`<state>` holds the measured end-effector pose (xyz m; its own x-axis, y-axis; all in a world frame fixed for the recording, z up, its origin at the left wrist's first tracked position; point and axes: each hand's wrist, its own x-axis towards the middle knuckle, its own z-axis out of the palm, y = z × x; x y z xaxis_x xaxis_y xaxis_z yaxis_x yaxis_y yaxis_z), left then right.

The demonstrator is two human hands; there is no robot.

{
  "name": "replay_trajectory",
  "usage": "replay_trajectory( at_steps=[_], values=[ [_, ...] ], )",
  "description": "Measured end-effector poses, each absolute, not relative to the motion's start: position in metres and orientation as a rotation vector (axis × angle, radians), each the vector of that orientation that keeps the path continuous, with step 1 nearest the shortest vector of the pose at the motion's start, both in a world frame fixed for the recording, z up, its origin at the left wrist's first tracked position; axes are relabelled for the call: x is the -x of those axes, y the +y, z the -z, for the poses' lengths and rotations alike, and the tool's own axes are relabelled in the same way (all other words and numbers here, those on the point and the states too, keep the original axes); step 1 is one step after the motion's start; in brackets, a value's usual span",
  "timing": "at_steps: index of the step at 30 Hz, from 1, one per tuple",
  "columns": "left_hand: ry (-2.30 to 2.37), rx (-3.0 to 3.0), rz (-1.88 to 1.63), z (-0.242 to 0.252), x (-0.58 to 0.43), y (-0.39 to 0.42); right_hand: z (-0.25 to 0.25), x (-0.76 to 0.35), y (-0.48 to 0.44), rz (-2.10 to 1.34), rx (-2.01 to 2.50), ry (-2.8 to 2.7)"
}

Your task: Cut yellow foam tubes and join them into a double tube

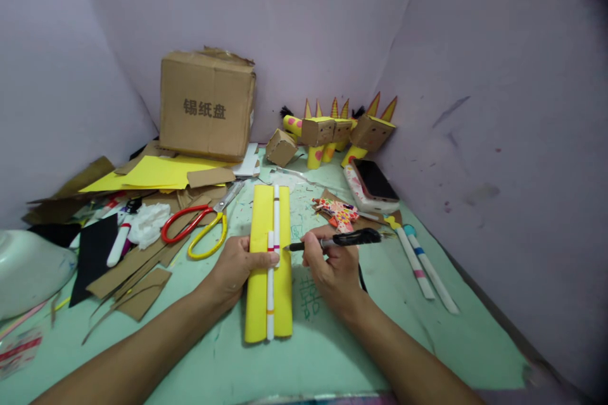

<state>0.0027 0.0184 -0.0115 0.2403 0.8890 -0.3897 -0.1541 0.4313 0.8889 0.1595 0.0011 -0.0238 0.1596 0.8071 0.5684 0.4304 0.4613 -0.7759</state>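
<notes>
A long yellow card (pixel 259 304), its sides bent round, lies in front of me. Two slim white markers, an upper marker (pixel 277 212) and a lower marker (pixel 270 291), rest lengthwise on it, overlapping side by side near the middle. My left hand (pixel 242 266) grips the card's left edge, its thumb pressing across the markers. In my right hand (pixel 332 262) is a black pen (pixel 354 238), its tip pointing left at the yellow surface just right of the markers. Whether the tip touches the card I cannot tell.
Red-and-yellow-handled scissors (pixel 209 221) lie left among cardboard scraps (pixel 142 294) and yellow sheets (pixel 175 172). A cardboard box (pixel 206 107) stands behind. Horned cardboard figures (pixel 373 131) line the back wall. A phone (pixel 375 179), patterned scraps (pixel 339 212) and capped markers (pixel 432 275) are to the right.
</notes>
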Motion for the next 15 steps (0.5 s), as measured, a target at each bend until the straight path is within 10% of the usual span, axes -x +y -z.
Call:
replay_trajectory(
  at_steps=[15],
  values=[
    [1.095, -0.827, -0.839, 0.010, -0.002, 0.019, 0.013, -0.175, 0.005, -0.322, 1.053, -1.493]
  ],
)
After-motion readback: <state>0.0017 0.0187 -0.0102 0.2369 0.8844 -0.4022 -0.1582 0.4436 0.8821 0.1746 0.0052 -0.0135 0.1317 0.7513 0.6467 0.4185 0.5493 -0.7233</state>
